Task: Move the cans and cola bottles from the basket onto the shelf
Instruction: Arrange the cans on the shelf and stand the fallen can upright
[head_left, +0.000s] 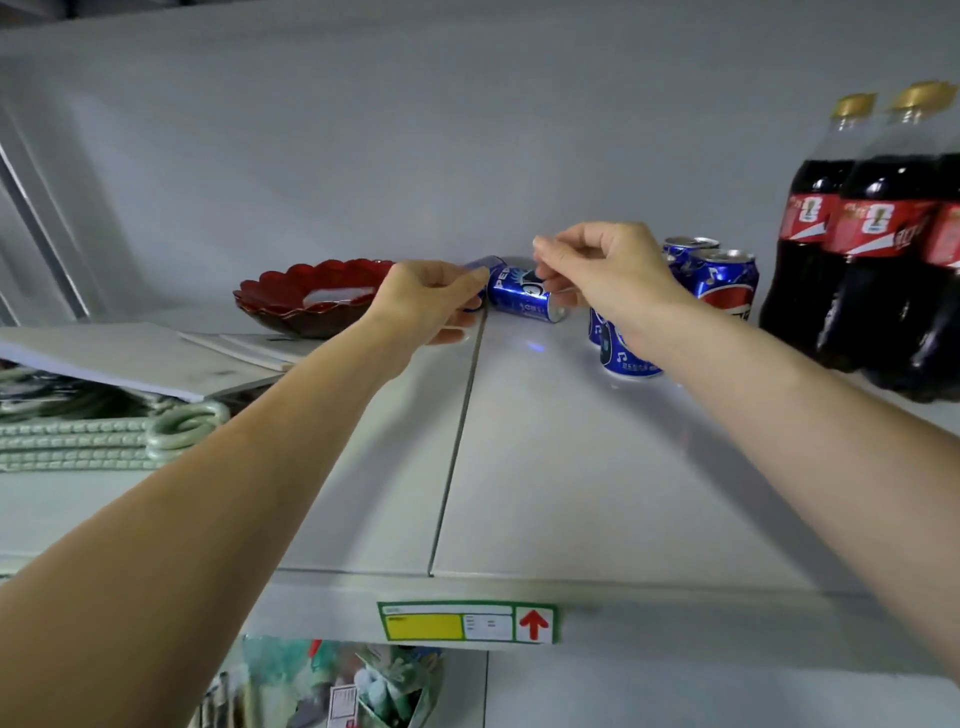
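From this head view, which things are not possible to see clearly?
- Basket: out of frame.
- Left hand: whether it grips the lying can is unclear; its fingers cover the can's end.
- Upright cans: the right hand hides some, so no count.
- Cola bottles: the right edge cuts them off.
- Shelf label: print too small.

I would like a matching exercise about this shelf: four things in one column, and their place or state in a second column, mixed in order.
Things:
1. red bowl
2. fallen can
3. cola bottles
4. price label

Places or states:
A. upright at the far right of the shelf
B. on the front edge of the shelf
C. lying on its side between the two hands
D. left of the left hand, towards the back

Pairs: 1-D, 2-C, 3-A, 4-B
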